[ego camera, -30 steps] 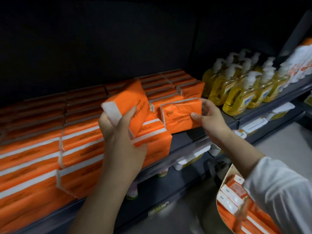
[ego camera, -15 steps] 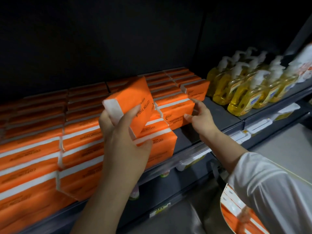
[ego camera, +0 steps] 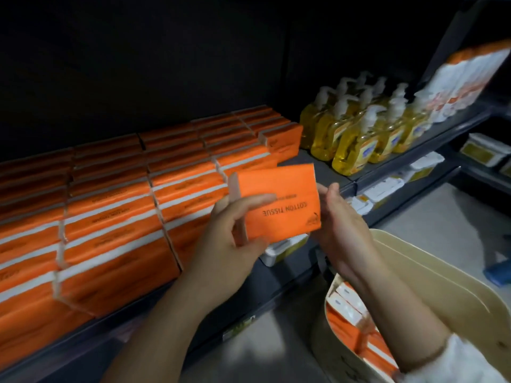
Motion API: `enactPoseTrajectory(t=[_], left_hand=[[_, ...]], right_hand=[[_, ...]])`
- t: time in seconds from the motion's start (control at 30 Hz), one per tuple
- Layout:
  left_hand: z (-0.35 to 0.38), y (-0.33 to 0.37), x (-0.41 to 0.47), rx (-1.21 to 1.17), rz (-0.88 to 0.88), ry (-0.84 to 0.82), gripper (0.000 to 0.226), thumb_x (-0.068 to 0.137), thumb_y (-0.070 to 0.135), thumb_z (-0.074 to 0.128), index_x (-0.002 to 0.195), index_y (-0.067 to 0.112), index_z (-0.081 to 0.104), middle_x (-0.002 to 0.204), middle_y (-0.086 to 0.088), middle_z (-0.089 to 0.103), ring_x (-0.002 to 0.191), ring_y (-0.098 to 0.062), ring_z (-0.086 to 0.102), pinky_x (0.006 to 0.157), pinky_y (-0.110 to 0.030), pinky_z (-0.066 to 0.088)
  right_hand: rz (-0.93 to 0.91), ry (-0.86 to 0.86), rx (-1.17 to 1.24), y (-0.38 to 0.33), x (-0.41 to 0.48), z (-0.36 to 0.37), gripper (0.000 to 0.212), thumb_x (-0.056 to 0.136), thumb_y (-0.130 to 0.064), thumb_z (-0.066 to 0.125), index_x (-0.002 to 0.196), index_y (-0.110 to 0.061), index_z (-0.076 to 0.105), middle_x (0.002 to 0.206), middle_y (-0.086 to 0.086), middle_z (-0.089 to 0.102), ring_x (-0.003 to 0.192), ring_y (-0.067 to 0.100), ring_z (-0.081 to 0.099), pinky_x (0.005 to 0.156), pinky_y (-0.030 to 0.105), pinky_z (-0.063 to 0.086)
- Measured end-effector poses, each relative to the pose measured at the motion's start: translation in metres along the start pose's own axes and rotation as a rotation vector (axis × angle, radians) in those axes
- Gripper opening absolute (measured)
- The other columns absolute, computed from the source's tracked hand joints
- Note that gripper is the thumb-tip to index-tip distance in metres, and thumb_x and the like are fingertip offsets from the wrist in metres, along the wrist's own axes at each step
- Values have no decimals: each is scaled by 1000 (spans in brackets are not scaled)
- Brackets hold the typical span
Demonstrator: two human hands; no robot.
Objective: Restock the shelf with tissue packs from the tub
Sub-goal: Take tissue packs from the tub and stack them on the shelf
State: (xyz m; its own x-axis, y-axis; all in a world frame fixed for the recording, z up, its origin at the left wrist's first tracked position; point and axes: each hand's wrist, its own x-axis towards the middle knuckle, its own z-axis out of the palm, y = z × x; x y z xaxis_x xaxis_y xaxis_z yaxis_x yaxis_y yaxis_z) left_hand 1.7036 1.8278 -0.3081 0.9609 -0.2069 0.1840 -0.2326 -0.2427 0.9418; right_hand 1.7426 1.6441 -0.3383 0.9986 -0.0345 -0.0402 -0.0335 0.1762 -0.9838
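Item: tissue pack (ego camera: 276,201), orange, one, held in the air just before the front edge of the shelf (ego camera: 318,172), in front of the right end of the stocked rows. Printed face toward the camera, lettering upside down, white end at left.

Left hand (ego camera: 232,244): grasps the pack's left end, thumb laid across the front face, fingers curled behind and beneath.

Right hand (ego camera: 340,225): set against the pack's right edge, thumb up beside it; the fingers are hidden behind the pack, so I cannot tell if they grip.

Stocked packs (ego camera: 110,217): orange, stacked in several columns along the left part of the shelf; too blurred to count.

Tub (ego camera: 428,277): one, beige, beneath the right forearm; packs in the tub (ego camera: 348,308), at least three.

Soap bottles (ego camera: 356,145): yellow, with pumps, about ten, at the right part of the shelf.
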Motion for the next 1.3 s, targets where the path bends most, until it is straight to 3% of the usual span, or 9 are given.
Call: enactPoseTrajectory(t=[0.13, 0.4, 0.47, 0.57, 0.7, 0.8, 1.0, 1.17, 1.3], left_hand=[[5, -5, -1, -52, -51, -6, 65, 82, -8, 61, 98, 55, 61, 122, 12, 49, 94, 3, 55, 65, -6, 45], [12, -3, 2, 422, 118, 54, 47, 84, 16, 65, 104, 55, 47, 145, 31, 15, 129, 13, 20, 89, 4, 23], [8, -1, 4, 491, 147, 188, 44, 83, 23, 66, 116, 48, 49, 141, 28, 26, 128, 6, 27, 96, -11, 25], [-1, -3, 9, 550, 152, 292, 56, 79, 26, 71, 129, 35, 48, 122, 24, 42, 113, 6, 36, 86, -8, 29], [3, -3, 7, 554, 54, 96, 80, 73, 51, 68, 141, 45, 26, 118, 27, 28, 106, 15, 20, 91, -17, 23], [14, -3, 4, 549, 39, -64, 81, 78, 50, 64, 143, 46, 15, 129, 24, 34, 109, 14, 21, 94, -15, 20], [13, -2, 3, 160, -86, 129, 77, 80, 31, 70, 133, 58, 22, 123, 24, 33, 110, 0, 40, 88, -31, 45], [17, -5, 2, 68, -54, 215, 95, 70, 27, 78, 130, 65, 15, 118, 26, 42, 108, 8, 44, 81, -17, 40], [2, -4, 6, 475, 53, 256, 91, 66, 30, 81, 136, 49, 27, 123, 25, 35, 109, 15, 30, 90, -9, 24]], right_hand=[[-3, -62, 38, -2, -4, -7, 44, 82, -31, 57, 124, -16, 57, 113, 6, 68, 104, 21, 64, 88, 37, 53], [-11, -34, 129, 4, 4, -20, 29, 89, -5, 53, 117, -8, 57, 90, 1, 72, 81, 12, 68, 71, 27, 56], [-2, 16, 134, 4, 6, -26, 24, 90, -2, 51, 112, -8, 58, 85, -1, 72, 78, 12, 68, 71, 26, 57], [-16, 38, 51, 0, 6, -34, 27, 90, 0, 52, 114, -10, 59, 87, -2, 71, 79, 11, 67, 67, 24, 56], [-190, -230, -342, -17, 0, -31, 35, 82, -4, 64, 109, -27, 63, 96, -12, 70, 88, 4, 65, 69, 18, 51], [-196, -358, -349, -22, -7, -15, 37, 77, -10, 69, 111, -24, 63, 104, -2, 71, 93, 13, 66, 73, 25, 55], [-39, -275, -116, -9, -5, -17, 84, 48, -39, 89, 124, -29, 54, 121, -5, 64, 110, 12, 61, 81, 28, 54], [-49, -253, -77, -6, -12, -6, 46, 69, -5, 69, 112, -8, 54, 96, 2, 71, 93, 16, 66, 81, 30, 56], [-161, 46, -254, -12, -2, -20, 40, 80, 6, 62, 107, -24, 57, 95, -7, 66, 92, 9, 63, 84, 40, 54]])
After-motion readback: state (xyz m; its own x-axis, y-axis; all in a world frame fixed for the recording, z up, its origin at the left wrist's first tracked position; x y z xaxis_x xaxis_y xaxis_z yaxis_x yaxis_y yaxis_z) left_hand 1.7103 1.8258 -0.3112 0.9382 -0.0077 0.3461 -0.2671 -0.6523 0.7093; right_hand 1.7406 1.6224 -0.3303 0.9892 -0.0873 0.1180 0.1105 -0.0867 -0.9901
